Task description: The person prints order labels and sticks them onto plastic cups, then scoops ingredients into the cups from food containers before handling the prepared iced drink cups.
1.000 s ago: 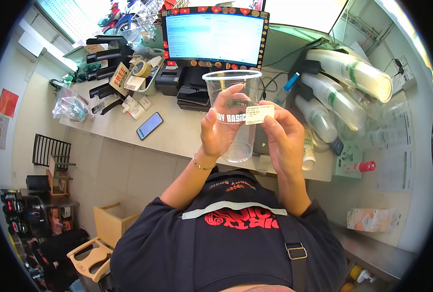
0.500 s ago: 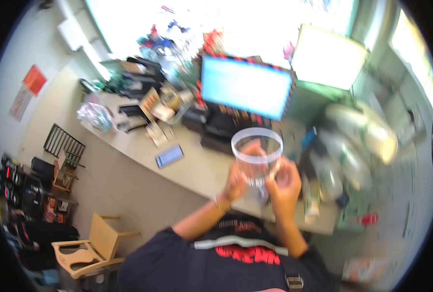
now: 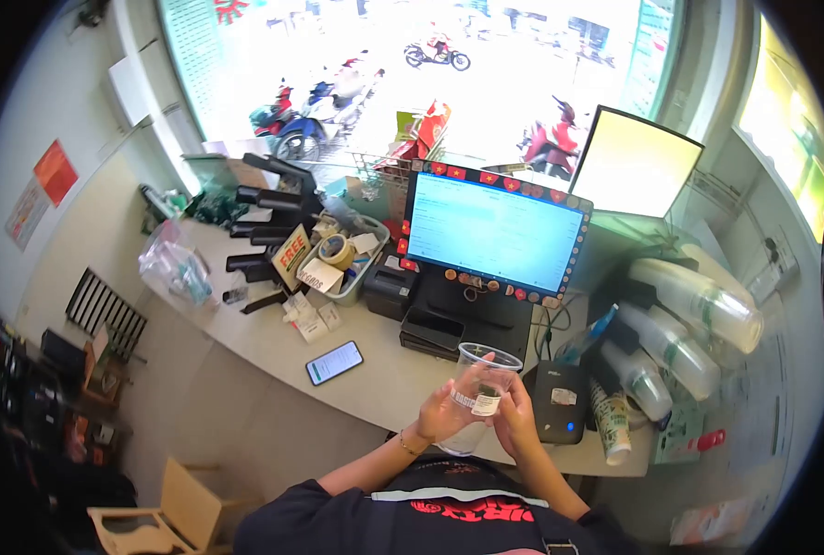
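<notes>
Lower in the view and smaller than a second ago, the clear plastic cup (image 3: 465,400) has moved with both hands; the camera's view has shifted too, so the monitor (image 3: 497,231) also appears lower. The cup is held near the front edge of the counter (image 3: 393,388), just in front of the person's apron, rim up and leaning a little. The left hand (image 3: 439,419) curls around it, thumb on the near side and fingers showing through the plastic. The right hand (image 3: 517,416) is at the cup's other side, fingers bent close together by a small white label (image 3: 485,405), which lies over the cup's side next to the printed lettering. Whether those fingers pinch the label or press it on, I cannot tell. Just beside the right hand is a black box (image 3: 560,407) with a blue light; a phone (image 3: 334,363) lies on the counter to the left.
</notes>
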Motion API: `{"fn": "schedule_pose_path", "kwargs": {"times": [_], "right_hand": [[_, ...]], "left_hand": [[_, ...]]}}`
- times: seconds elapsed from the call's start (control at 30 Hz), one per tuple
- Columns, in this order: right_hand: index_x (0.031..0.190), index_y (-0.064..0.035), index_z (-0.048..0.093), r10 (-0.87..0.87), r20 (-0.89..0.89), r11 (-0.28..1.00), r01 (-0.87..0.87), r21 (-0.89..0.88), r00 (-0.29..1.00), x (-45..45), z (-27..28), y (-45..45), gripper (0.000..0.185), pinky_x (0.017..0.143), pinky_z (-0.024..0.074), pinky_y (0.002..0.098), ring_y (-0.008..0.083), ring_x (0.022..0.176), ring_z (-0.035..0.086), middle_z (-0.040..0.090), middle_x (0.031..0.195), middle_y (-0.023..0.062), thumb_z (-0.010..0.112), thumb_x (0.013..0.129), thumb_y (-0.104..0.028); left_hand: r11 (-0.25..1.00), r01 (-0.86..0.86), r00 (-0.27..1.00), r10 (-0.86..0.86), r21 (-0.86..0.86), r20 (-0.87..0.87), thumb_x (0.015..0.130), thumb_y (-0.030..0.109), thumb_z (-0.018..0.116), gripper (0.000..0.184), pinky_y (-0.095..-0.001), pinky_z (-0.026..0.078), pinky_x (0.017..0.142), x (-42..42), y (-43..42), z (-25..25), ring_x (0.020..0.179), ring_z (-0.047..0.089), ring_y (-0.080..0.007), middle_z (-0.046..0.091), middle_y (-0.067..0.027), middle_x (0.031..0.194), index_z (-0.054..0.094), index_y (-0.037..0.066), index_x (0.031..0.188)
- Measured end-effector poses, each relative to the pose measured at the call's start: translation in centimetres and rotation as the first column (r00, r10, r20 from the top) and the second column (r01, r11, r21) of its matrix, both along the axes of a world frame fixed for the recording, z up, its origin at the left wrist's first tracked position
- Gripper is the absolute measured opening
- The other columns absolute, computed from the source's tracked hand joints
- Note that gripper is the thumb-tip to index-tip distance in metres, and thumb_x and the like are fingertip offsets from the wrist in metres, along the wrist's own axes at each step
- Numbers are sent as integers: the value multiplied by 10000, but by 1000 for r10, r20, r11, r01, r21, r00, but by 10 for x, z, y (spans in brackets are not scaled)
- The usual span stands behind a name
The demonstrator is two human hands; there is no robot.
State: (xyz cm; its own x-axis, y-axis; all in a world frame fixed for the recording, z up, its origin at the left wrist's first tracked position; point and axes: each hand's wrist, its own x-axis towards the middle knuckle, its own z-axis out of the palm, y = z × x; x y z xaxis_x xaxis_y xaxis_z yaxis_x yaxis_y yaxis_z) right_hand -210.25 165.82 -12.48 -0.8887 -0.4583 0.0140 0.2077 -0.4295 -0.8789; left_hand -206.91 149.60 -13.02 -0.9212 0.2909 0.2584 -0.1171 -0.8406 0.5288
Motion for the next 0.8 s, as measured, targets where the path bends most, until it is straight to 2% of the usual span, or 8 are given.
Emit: {"fn": "schedule_pose_path", "kwargs": {"times": [0.27, 0.33, 0.4, 0.5, 0.57, 0.6, 0.67, 0.8], "right_hand": [[1319, -97, 556, -295, -248, 765, 384, 517, 923, -5, -46, -71, 431, 963, 491, 385, 259, 1175, 610, 615, 1301, 132, 686, 911, -141], [1359, -129, 540, 359, -731, 406, 608, 682, 580, 2, -25, -80, 640, 1087, 406, 466, 333, 1345, 484, 484, 1466, 168, 789, 772, -180], [1391, -151, 540, 531, -620, 352, 515, 781, 577, 14, -38, -94, 806, 1132, 352, 509, 417, 1386, 415, 424, 1526, 182, 841, 644, -192], [1374, -142, 534, 501, -523, 478, 283, 831, 690, 20, -92, -108, 843, 1133, 354, 522, 389, 1396, 414, 431, 1513, 157, 882, 616, -262], [1368, -129, 534, 456, -492, 524, 224, 822, 741, 20, -117, -107, 830, 1069, 431, 472, 361, 1317, 515, 533, 1431, 131, 893, 637, -290], [1368, -129, 534, 493, -490, 532, 197, 824, 719, 22, -119, -112, 830, 1069, 431, 472, 361, 1317, 515, 533, 1431, 131, 893, 637, -290], [1363, -102, 528, 295, -162, 534, -22, 845, 942, 26, -117, -123, 807, 962, 511, 393, 288, 1174, 635, 634, 1300, 126, 902, 680, -314], [1345, -74, 536, 164, -255, 732, 55, 679, 953, 31, -158, -132, 766, 877, 538, 340, 204, 1069, 678, 691, 1183, 100, 897, 732, -358]], "left_hand": [[930, 323, 809, -175, -175, 561, 1043, 580, 340, 686, -433, 558, 914, -2, -124, -73, 1018, 683, -292, 614, -151, 1281, 333, 108, 1541], [881, 424, 754, -215, -210, 620, 1053, 556, 343, 653, -440, 566, 894, 4, -149, -82, 999, 681, -304, 620, -169, 1250, 313, 144, 1558], [822, 521, 683, -240, -230, 690, 1062, 531, 346, 625, -446, 575, 875, 11, -163, -82, 981, 678, -315, 626, -186, 1218, 294, 179, 1576], [579, 558, 775, -108, -594, 622, 1014, 673, 335, 745, -407, 573, 872, 15, -177, -86, 821, 708, -267, 671, -149, 1148, 454, 97, 1471], [146, 495, 869, -97, -857, 485, 988, 713, 355, 825, -408, 529, 962, -4, -195, -142, 973, 684, -248, 639, -149, 1234, 410, 76, 1509], [173, 488, 872, -55, -856, 486, 988, 713, 355, 825, -408, 529, 962, 1, -199, -136, 973, 684, -248, 639, -149, 1234, 410, 76, 1509], [570, -197, 977, 53, -798, -204, 1012, 469, 558, 671, -411, 412, 1109, 2, -201, -96, 1274, 544, -244, 531, -128, 1392, 391, 75, 1530], [363, -270, 938, -110, -892, -328, 923, 391, 719, 730, -403, 393, 1124, 4, -188, -56, 1356, 472, -271, 495, -140, 1451, 425, 54, 1499]]}}
